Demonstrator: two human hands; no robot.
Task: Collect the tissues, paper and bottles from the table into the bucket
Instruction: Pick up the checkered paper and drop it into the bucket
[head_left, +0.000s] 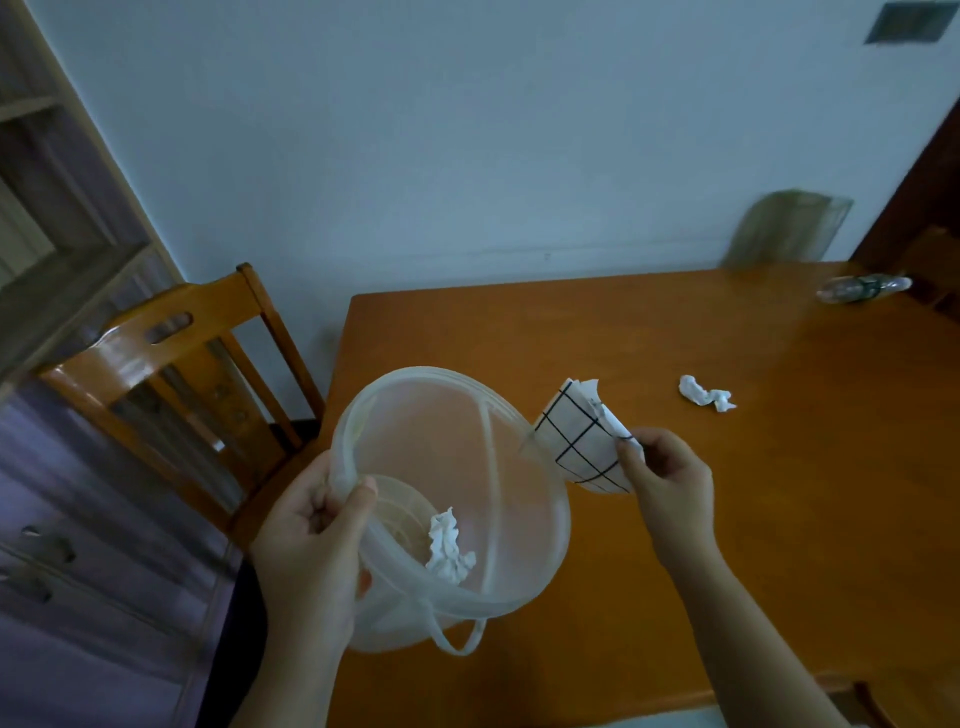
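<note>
One crumpled tissue (450, 546) already lies at the bottom of the translucent bucket (540, 545), low in the centre of the head view. The left hand (311, 535) is clamped on the bucket's near rim, thumb inside and fingers curled round the outside, tipping the mouth towards the camera. The right hand (667, 475) pinches a bent sheet of grid-lined paper (579, 441) between thumb and fingers, just beside the bucket's right rim but not yet over the opening; that sheet looks like the piece now going in.

Left on the table (519, 338): a second crumpled tissue (705, 396) right of centre, and a clear bottle (862, 287) lying on its side near the far right edge. By my judgement the job is under half done.

Only one bottle shows, though the task speaks of several; the table's right and near parts are cut off, so more items could lie there. The bottle is blurred, so I cannot tell whether it has a cap. A greyish shape against the wall at upper right is too smeared to identify.
</note>
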